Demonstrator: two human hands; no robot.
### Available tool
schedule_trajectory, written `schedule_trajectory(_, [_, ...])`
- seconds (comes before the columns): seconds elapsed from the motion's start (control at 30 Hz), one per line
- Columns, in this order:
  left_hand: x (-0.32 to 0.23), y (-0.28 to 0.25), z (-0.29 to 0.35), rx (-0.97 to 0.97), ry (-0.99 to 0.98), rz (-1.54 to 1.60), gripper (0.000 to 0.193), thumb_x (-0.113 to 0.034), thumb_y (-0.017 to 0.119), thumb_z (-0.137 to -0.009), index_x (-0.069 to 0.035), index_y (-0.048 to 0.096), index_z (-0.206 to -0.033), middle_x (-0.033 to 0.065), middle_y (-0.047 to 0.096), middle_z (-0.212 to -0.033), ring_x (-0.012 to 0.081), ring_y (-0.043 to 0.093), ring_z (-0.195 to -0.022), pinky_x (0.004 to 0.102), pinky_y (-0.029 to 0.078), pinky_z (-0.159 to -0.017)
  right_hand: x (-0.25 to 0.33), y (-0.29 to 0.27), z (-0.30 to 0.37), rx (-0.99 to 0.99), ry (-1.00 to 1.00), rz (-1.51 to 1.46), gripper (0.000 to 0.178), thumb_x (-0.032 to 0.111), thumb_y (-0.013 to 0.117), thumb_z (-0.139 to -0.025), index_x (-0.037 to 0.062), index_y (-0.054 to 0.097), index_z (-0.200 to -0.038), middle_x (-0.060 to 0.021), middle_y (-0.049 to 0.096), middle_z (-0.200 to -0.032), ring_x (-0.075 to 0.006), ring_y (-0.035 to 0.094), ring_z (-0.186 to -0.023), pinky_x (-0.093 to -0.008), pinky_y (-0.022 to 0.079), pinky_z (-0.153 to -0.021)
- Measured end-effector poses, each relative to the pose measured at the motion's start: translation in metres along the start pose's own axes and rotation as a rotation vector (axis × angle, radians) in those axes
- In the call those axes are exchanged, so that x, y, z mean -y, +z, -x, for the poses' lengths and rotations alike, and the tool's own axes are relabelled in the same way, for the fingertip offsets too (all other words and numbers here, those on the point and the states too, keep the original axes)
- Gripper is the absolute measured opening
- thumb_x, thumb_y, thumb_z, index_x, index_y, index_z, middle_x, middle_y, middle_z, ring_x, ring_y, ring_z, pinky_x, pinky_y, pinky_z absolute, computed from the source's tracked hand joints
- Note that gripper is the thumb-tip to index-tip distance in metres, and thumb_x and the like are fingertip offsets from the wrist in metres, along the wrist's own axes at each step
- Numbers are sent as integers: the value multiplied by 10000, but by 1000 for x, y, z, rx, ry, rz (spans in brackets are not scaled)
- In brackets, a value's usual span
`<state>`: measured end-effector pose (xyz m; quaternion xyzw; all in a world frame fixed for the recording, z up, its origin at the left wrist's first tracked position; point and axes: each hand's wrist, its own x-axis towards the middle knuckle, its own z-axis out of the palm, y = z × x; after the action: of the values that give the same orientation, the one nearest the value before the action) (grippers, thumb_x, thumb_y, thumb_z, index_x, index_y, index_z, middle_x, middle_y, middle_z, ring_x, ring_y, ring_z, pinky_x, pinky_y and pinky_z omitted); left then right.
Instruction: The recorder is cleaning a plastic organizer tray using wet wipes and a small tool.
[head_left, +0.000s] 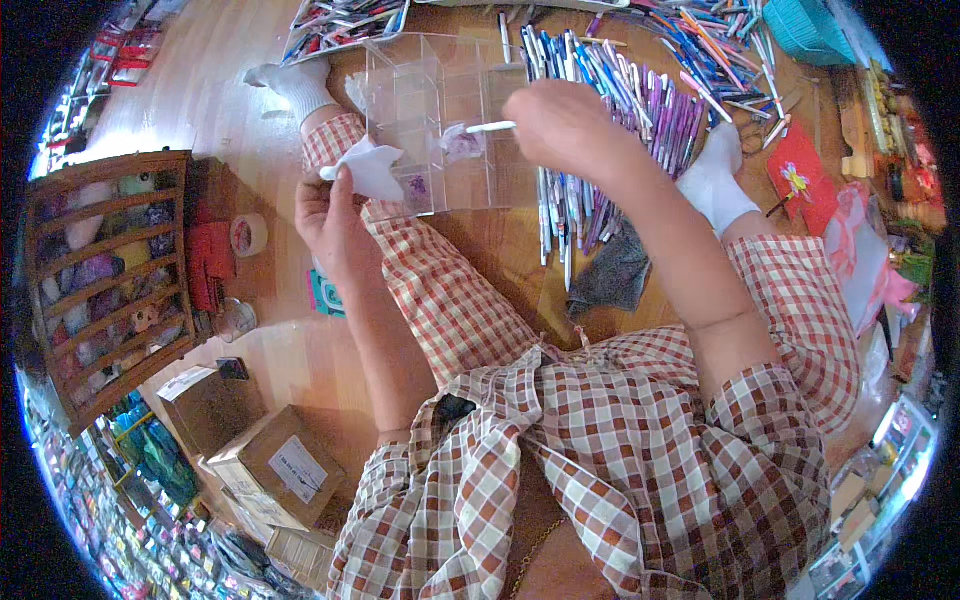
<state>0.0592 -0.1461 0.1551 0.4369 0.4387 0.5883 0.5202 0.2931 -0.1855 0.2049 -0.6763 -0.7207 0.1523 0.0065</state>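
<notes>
My left hand pinches a white tissue at the near left corner of a clear plastic divided box. Above the box's right part, my right hand is closed round a slim white pen-like stick. The stick's tip points left at a crumpled, purple-tinged tissue, seeming to touch it. Purple marks show in a near compartment. The fingertips of my right hand are partly hidden behind its back.
Rows of pens lie right of the box, with more loose pens beyond. A pen-filled tray stands far left. A grey cloth, a teal basket, a wooden rack and cardboard boxes surround my legs.
</notes>
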Motion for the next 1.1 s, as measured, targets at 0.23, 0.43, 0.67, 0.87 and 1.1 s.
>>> schedule_trajectory(0.23, [-4,7,1,66,11,-39,57,-32,582,-820,-24,528,-836,48,571,-831,118,556,-741,276,477,-660,12,52,-39,-80,-129,45,126,48,535,-701,9,650,-736,-178,637,-789,-313,631,-759,-403,504,-637])
schedule_trajectory(0.43, [4,-4,3,19,-9,-32,57,-32,578,-820,-17,534,-853,56,567,-836,133,563,-765,289,485,-670,18,56,-54,85,-147,22,135,80,550,-699,12,653,-755,-182,636,-795,-311,629,-769,-409,499,-649])
schedule_trajectory(0.67, [27,-10,12,-29,-66,147,61,-27,564,-825,-18,522,-869,57,568,-856,138,569,-774,282,485,-678,-18,87,-62,78,-49,-202,177,150,588,-656,6,651,-738,-182,622,-744,-314,609,-678,-387,471,-594])
schedule_trajectory(0.87, [43,-23,7,-42,-45,213,61,-19,553,-832,-29,519,-881,60,568,-871,129,569,-802,263,477,-700,-44,94,-54,53,-117,-544,196,187,619,-635,-6,640,-662,-133,575,-569,-205,551,-533,-324,420,-526])
schedule_trajectory(1.1, [29,-9,-7,13,4,64,72,-3,561,-822,-20,528,-883,59,567,-859,134,563,-791,257,467,-698,-64,111,-36,61,30,-1022,143,155,621,-689,20,655,-657,16,476,-498,-68,402,-471,-251,304,-440])
